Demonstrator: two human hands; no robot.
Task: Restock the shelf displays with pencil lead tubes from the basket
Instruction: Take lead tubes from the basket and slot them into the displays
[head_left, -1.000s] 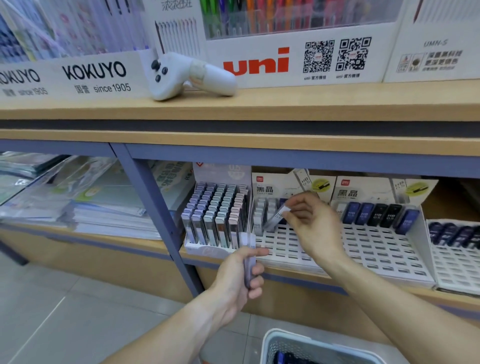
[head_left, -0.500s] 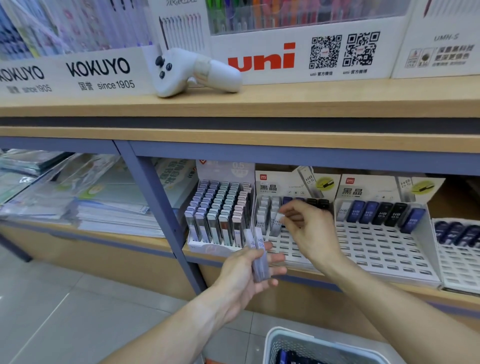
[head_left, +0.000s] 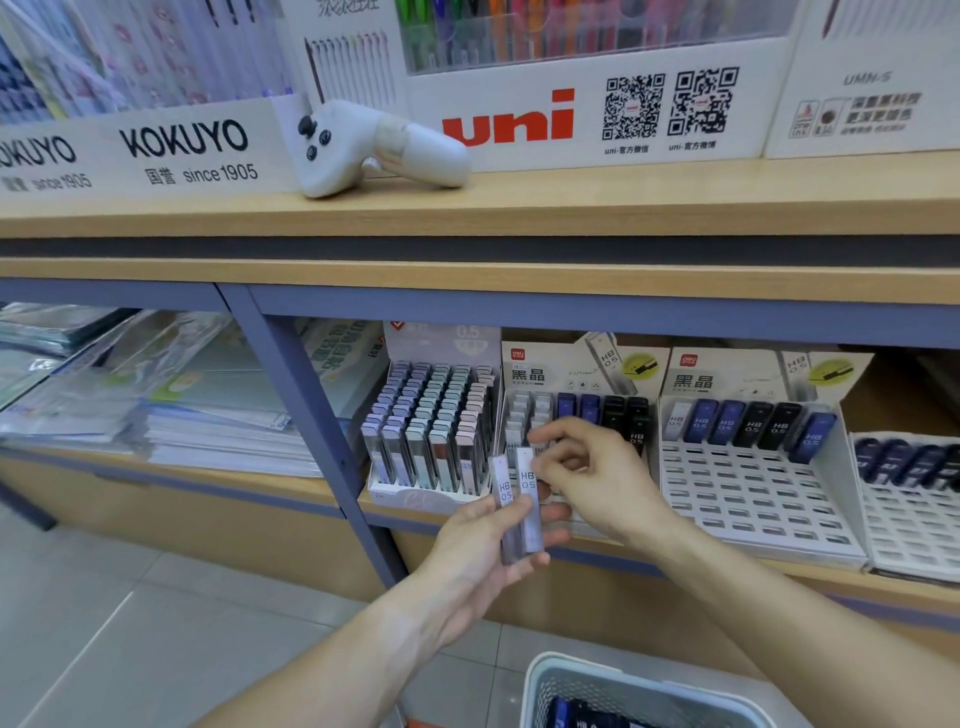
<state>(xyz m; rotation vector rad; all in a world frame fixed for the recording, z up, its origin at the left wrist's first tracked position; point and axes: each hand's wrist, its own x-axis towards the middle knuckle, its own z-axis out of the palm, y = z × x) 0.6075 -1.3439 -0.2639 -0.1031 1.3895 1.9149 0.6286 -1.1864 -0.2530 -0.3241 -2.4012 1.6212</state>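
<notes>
White basket (head_left: 540, 680), blue lead tubes (head_left: 563, 714) inside

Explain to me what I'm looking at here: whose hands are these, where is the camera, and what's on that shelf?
There is no machine here: these are a person's own two bare hands, filmed by one wide camera worn on the head, looking forward and down.

The left hand holds two clear slim lead tubes marked HB 0.5. The right hand reaches toward them with curled fingers, and seems to hold nothing.

On the lower wooden shelf stand white cardboard display trays with slots, partly filled with clear, blue and black tubes. A full tray of pastel-capped tubes stands to their left. Below is a white plastic basket with more stock. A white handheld controller lies on the upper shelf.
</notes>
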